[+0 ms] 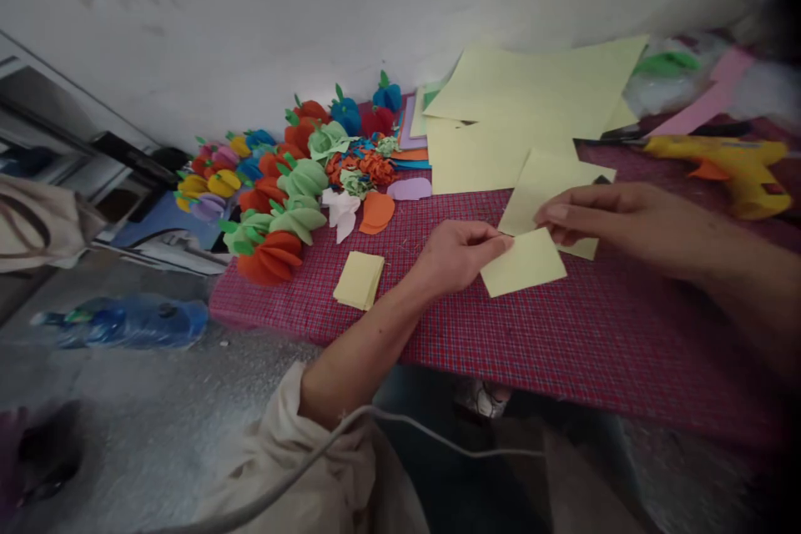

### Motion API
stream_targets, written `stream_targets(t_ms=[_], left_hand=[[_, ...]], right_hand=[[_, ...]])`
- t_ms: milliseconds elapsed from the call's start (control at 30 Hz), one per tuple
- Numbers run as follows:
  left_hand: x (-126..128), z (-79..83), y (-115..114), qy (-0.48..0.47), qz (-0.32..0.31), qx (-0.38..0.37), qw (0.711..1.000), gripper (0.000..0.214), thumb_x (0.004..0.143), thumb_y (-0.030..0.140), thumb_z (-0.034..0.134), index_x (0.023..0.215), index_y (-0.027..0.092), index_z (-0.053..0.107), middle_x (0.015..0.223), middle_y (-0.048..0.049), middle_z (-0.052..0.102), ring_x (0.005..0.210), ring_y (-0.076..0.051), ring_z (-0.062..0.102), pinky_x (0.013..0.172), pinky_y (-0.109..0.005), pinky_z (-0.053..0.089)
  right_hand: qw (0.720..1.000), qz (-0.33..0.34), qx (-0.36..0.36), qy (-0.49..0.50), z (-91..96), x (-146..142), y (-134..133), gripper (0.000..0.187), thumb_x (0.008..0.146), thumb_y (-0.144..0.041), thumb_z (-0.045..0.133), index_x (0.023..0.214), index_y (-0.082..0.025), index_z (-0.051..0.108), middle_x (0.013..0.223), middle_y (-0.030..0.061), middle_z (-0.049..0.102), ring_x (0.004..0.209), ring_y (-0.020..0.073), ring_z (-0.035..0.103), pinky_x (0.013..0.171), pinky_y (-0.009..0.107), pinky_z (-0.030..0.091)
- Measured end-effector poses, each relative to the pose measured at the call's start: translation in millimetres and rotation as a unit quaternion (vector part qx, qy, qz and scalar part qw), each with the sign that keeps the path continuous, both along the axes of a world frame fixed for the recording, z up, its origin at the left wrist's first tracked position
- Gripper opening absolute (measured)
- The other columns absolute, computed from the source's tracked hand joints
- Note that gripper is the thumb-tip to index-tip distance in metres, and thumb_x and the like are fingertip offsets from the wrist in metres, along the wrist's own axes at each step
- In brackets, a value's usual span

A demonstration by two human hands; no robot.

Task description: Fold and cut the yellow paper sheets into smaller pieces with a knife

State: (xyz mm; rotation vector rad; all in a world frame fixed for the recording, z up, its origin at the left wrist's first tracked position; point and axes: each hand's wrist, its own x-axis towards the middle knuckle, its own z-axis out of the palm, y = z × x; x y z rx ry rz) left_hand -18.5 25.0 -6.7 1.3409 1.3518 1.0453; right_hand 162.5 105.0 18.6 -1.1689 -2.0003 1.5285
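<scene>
My left hand (460,254) pinches a small pale yellow paper piece (524,269) by its upper left edge, thumb on top. At the piece's upper right corner, the closed fingertips of my right hand (604,217) grip it too. Beneath and behind the right hand lies a larger yellow paper sheet (529,183). A small dark tip shows just above that hand, too hidden to name. Left of my left forearm, a stack of small yellow paper pieces (360,279) rests on the red checked tablecloth (450,334).
Large yellow sheets (501,100) lie against the wall. Right of them are a yellow glue gun (738,163) and a pink strip (707,100). Colourful paper pumpkins (275,254) crowd the left end, beside orange cutouts (376,213). A pale cable (438,438) crosses my lap.
</scene>
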Motion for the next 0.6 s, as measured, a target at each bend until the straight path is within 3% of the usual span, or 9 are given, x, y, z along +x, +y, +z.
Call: stream_targets(t_ms=[133, 300, 367, 467, 500, 600], left_hand=[[1.0, -3.9, 1.0, 0.041, -0.009, 0.013, 0.999, 0.020, 0.075, 0.030, 0.054, 0.066, 0.015, 0.063, 0.055, 0.0021, 0.054, 0.051, -0.009, 0.047, 0.048, -0.021, 0.034], [-4.8, -2.3, 2.1, 0.051, 0.005, 0.041, 0.998, 0.021, 0.076, 0.029, 0.054, 0.063, 0.016, 0.063, 0.058, 0.0002, 0.060, 0.055, -0.011, 0.052, 0.054, -0.023, 0.039], [-8.0, 1.2, 2.8, 0.036, 0.047, 0.047, 0.997, 0.022, 0.076, 0.027, 0.053, 0.060, 0.016, 0.062, 0.059, -0.0010, 0.062, 0.057, -0.011, 0.054, 0.058, -0.023, 0.041], [-9.1, 7.0, 3.6, 0.032, 0.167, 0.067, 0.983, 0.021, 0.076, 0.027, 0.052, 0.061, 0.015, 0.061, 0.059, -0.0008, 0.061, 0.059, -0.011, 0.054, 0.062, -0.024, 0.042], [-7.8, 8.4, 3.5, 0.017, 0.167, 0.077, 0.983, 0.020, 0.078, 0.028, 0.050, 0.069, 0.015, 0.063, 0.064, -0.0014, 0.063, 0.063, -0.012, 0.055, 0.064, -0.024, 0.043], [-0.9, 10.1, 1.2, 0.007, 0.087, 0.072, 0.994, 0.022, 0.078, 0.034, 0.053, 0.083, 0.016, 0.064, 0.077, -0.0028, 0.065, 0.071, -0.013, 0.056, 0.064, -0.023, 0.042]], right_hand=[[0.999, 0.029, -0.015, 0.008, -2.1, -12.9, -16.1, 0.028, 0.068, -0.048, 0.061, 0.069, -0.020, 0.062, 0.068, 0.0038, 0.061, 0.059, 0.0113, 0.050, 0.056, 0.028, 0.037], [1.000, -0.016, -0.002, -0.012, -5.2, -4.6, -3.9, 0.026, 0.069, -0.044, 0.061, 0.069, -0.019, 0.062, 0.059, 0.0014, 0.056, 0.051, 0.0093, 0.044, 0.049, 0.026, 0.031], [0.999, -0.034, -0.007, -0.008, -3.6, 1.6, 3.4, 0.023, 0.071, -0.040, 0.059, 0.069, -0.018, 0.061, 0.058, 0.0010, 0.055, 0.050, 0.0089, 0.044, 0.048, 0.026, 0.032], [0.999, -0.033, 0.007, 0.006, -2.4, 4.8, 6.2, 0.021, 0.071, -0.038, 0.059, 0.067, -0.017, 0.059, 0.056, -0.0004, 0.052, 0.049, 0.0086, 0.042, 0.047, 0.024, 0.031], [1.000, -0.022, 0.015, 0.014, -3.3, 3.8, 4.8, 0.022, 0.071, -0.039, 0.059, 0.066, -0.017, 0.059, 0.055, -0.0009, 0.051, 0.048, 0.0085, 0.041, 0.045, 0.023, 0.030], [0.999, 0.036, 0.038, 0.007, -9.6, -2.5, -2.6, 0.022, 0.075, -0.037, 0.055, 0.067, -0.017, 0.059, 0.054, -0.0021, 0.048, 0.047, 0.0079, 0.038, 0.045, 0.023, 0.029]])
